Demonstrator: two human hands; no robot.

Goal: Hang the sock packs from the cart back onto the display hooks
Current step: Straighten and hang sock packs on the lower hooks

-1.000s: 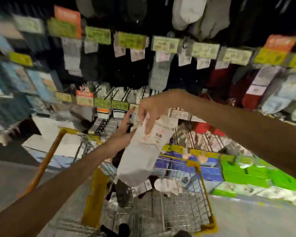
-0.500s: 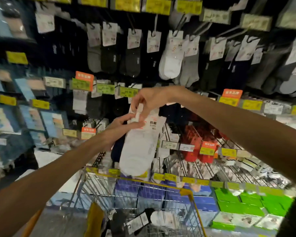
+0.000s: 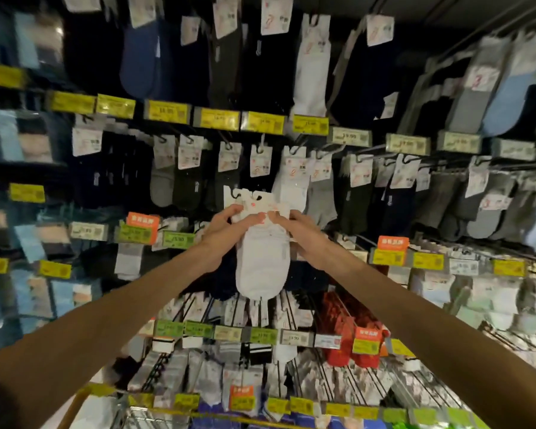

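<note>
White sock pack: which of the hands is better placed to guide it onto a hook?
Probably the right hand: it pinches the white sock pack at the card top, nearest the white socks' hook. The left hand steadies the other side.

- Retail shop, sock aisle.
- Wall display (image 3: 347, 181) packed with rows of hanging sock packs (image 3: 310, 72), dark, grey, white and blue, each on a card header.
- Yellow and green price tags (image 3: 167, 112) line every rail; a few orange promo labels (image 3: 143, 219) among them.
- Wire hooks (image 3: 328, 376) jut out lower down.
- Yellow-rimmed wire cart (image 3: 130, 411) at bottom edge.
</note>
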